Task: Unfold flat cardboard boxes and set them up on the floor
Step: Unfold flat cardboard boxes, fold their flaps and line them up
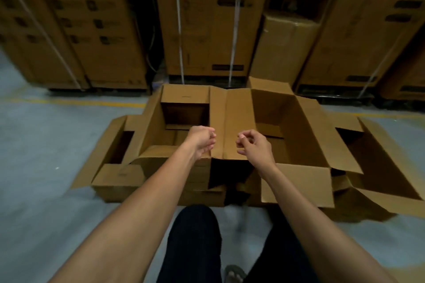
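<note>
Head view, wide-angle and softened by blur; printed marks on the stacked cartons behind the central open box cannot be read, and their tops are cut off by the upper edge. A second open box stands just right of the central box, touching it along a shared run of flaps; a third, further right, is cut off by the frame edge; a fourth, left of the central box, is seen only in part, its interior dark. The gap below the central box's near flaps is in deep shadow and its contents cannot be made out. All four boxes rest on the grey floor, where a yellow line runs left of the central box. Both forearms are extended forward over the central box's near edge. The left hand is held above the near right corner of the central box, fingers loosely curled; whether the flap beneath is touched cannot be told. The right hand is held just right of it, above the seam between the two boxes, fingers curled inward with thumb and forefinger close together; nothing is seen between them. Dark trousers and a sandalled foot are partly cut off by the lower edge, nearer the viewer than the central box.
</note>
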`<action>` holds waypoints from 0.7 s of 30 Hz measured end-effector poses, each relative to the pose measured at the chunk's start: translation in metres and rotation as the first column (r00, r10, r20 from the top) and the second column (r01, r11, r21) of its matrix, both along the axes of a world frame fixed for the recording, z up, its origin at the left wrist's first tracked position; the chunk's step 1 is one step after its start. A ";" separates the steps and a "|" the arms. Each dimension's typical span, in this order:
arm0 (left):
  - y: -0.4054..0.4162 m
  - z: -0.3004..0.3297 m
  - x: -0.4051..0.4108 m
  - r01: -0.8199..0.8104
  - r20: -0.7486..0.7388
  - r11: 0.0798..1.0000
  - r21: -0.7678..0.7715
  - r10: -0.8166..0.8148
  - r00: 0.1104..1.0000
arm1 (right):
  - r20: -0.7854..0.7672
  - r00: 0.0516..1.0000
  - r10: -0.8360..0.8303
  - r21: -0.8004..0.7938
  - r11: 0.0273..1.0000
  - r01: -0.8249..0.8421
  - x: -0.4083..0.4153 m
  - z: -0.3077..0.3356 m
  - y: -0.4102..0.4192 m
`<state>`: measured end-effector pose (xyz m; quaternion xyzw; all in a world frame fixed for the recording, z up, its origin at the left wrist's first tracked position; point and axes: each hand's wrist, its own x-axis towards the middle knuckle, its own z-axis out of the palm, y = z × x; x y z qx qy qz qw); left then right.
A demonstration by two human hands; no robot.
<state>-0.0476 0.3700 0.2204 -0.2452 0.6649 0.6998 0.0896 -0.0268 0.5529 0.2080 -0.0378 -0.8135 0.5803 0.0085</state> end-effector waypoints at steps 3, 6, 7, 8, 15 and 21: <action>-0.039 -0.012 0.007 -0.077 0.012 0.997 -0.015 0.077 0.997 | 0.049 0.994 0.097 0.020 0.995 -0.098 -0.009 -0.011 -0.038; -0.073 -0.033 0.013 -0.153 0.027 0.988 -0.027 0.154 0.988 | 0.116 0.984 0.133 0.037 0.990 -0.138 -0.017 -0.027 -0.069; -0.083 -0.042 0.014 -0.181 0.040 0.983 -0.028 0.182 0.982 | 0.143 0.980 0.139 0.050 0.988 -0.147 -0.020 -0.033 -0.078; -0.093 -0.050 0.015 -0.209 0.057 0.978 -0.027 0.210 0.976 | 0.174 0.974 0.145 0.059 0.986 -0.157 -0.021 -0.041 -0.085; -0.141 -0.099 0.023 -0.373 0.127 0.906 -0.200 0.402 0.907 | 0.307 0.947 0.095 0.305 0.932 -0.193 -0.029 -0.084 -0.115; -0.166 -0.124 0.016 -0.395 0.102 0.822 -0.409 0.472 0.876 | 0.258 0.966 -0.035 0.484 0.869 -0.098 -0.037 -0.107 -0.119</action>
